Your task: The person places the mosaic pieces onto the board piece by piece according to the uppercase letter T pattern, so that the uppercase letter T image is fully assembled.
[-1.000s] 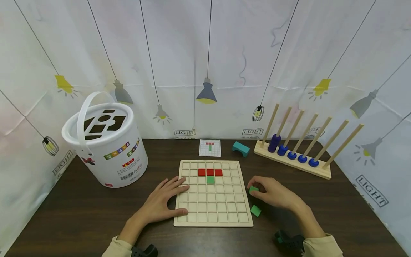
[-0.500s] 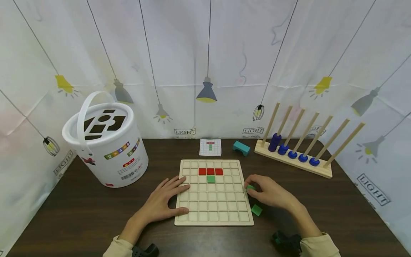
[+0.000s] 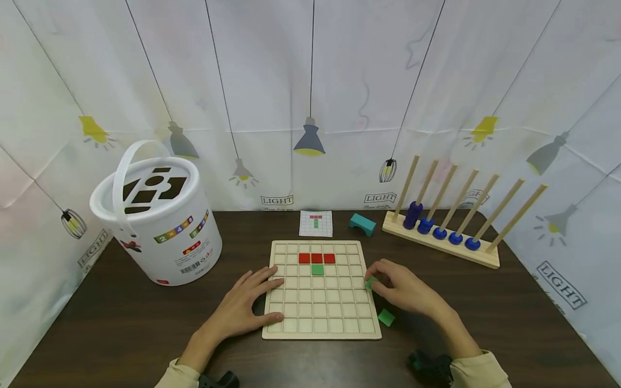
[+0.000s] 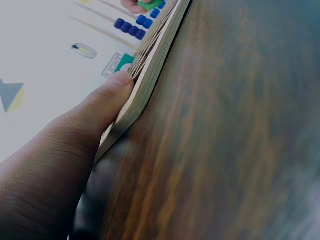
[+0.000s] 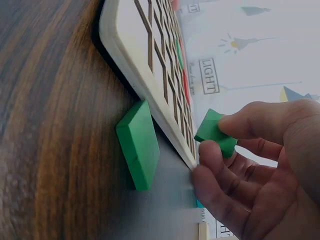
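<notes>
A wooden grid board [image 3: 320, 310] lies on the dark table, with three red tiles [image 3: 317, 258] in a row and one green tile [image 3: 317, 269] under the middle one. My left hand [image 3: 247, 302] rests on the board's left edge, fingers spread and straight; its thumb lies along the rim in the left wrist view. At the board's right edge, my right hand [image 3: 402, 288] pinches a green tile [image 5: 215, 131] between thumb and fingers, raised off the table. Another green tile [image 5: 140, 145] lies on the table beside the board's lower right edge.
Behind the board lie a pattern card [image 3: 316, 223] and a teal arch block [image 3: 363, 224]. A peg stand [image 3: 441, 242] with blue beads is at the back right. A white lidded bucket [image 3: 160, 231] with a handle stands at the back left.
My right hand has moved left with the pinched green tile, from beside the board to its right edge. The left hand stays in place on the board.
</notes>
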The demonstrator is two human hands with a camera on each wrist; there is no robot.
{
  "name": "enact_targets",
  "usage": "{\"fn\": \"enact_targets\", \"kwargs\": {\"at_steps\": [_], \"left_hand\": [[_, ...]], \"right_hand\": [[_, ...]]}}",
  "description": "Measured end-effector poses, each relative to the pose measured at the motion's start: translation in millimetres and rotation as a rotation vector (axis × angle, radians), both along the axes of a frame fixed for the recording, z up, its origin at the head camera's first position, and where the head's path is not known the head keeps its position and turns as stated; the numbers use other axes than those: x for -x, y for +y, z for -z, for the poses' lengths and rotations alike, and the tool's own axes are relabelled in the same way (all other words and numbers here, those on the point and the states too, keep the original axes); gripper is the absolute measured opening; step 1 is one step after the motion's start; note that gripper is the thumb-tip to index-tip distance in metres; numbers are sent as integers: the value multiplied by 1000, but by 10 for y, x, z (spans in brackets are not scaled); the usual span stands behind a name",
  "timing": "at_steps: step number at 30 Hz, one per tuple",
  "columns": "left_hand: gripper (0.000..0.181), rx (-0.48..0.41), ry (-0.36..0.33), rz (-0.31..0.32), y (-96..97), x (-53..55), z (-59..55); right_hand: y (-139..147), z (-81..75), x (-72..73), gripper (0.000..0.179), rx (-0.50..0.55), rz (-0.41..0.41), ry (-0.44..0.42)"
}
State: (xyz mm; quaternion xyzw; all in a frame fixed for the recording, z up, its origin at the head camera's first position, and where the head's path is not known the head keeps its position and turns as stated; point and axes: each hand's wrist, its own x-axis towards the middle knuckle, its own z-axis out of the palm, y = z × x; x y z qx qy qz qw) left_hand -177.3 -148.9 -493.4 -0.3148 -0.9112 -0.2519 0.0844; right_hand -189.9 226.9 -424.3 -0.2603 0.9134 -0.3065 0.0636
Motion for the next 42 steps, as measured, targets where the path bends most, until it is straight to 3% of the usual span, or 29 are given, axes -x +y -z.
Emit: {"fn": "enact_targets", "kwargs": {"at_steps": [6,14,22,33,42], "left_hand": [[73,15,-11,-9,2,-21,-31],[72,39,27,-11,2,-14,9],[71,30,-16,-7,1,-26,2],[71,17,-2,-8,42,-43,34],[70,21,22,-7,13,-9,9]], "right_hand": [[-40,-2,2,10,15,-2,27],[-87,44,15,10,37,26,108],[-227,8,58,13,46,21,46],[-393,31,133,10,68,-1,24],[-551,61,178,8,89,43,-4]]}}
